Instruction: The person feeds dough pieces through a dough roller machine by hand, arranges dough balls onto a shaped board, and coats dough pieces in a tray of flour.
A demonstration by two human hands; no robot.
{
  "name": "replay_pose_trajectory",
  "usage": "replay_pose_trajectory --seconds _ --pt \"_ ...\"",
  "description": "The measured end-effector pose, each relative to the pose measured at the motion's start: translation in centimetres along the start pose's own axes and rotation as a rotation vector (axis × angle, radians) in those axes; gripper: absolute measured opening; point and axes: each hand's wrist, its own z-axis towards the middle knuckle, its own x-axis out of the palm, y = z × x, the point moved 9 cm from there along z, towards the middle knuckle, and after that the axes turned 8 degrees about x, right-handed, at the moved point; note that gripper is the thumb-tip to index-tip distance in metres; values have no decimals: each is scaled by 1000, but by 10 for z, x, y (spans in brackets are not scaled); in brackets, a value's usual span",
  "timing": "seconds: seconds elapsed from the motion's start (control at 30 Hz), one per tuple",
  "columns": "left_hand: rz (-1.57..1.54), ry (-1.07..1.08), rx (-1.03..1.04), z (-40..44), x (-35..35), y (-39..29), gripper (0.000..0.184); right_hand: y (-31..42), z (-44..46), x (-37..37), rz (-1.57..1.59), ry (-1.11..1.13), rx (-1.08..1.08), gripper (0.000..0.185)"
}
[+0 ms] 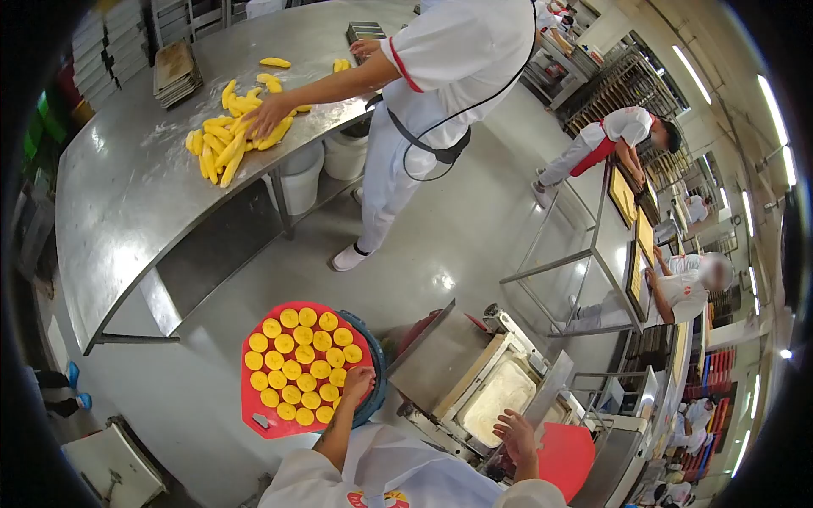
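Note:
Rows of round flat yellow dough pieces [291, 370] lie on a red board [258, 406] with cut corners, which rests on a dark blue round bin [373, 406]. My left hand [359, 384] is at the board's right edge beside the nearest pieces, its fingers curled in; what they hold, if anything, is hidden. My right hand [515, 435] is raised with fingers apart, holding nothing, by the near right edge of a machine's tray of white flour-like powder [500, 398]. A second red board [566, 461] is just right of that hand.
Across the floor, a co-worker [457, 68] reaches over a steel table [110, 203] to a pile of long yellow dough pieces [224, 144]. Stacked trays [176, 72] stand on that table. More people work at racks and trays on the right. A metal panel [428, 351] rises beside the bin.

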Motion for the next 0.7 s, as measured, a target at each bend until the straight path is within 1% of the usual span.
replay_pose_trajectory --seconds 0.07,0.2,0.27,0.3,0.37,0.47,0.6,0.67,0.7 --pt "-20 -25 56 -1 -6 3 20 -3 3 3 19 15 22 41" --pt "-69 -35 18 -4 -18 5 19 -2 -1 23 -24 9 51 41" --pt "-27 -34 2 -5 -23 4 17 29 -36 93 -75 4 78 42" --pt "-37 -56 -19 -9 -25 -1 17 38 -46 115 -98 2 91 42" --pt "-55 -101 -59 -19 -27 -13 15 39 -45 118 -99 13 94 43" --pt "-66 -95 -79 -23 -26 -17 13 35 -42 117 -95 18 110 44" --pt "-103 -98 -28 -23 -29 -16 13 32 -44 122 -131 12 125 44" --pt "-144 -86 -15 -27 -28 -19 14 17 -26 92 -155 37 78 44" --pt "-139 -89 -8 -27 -28 -19 14 21 -28 99 -169 50 54 44"
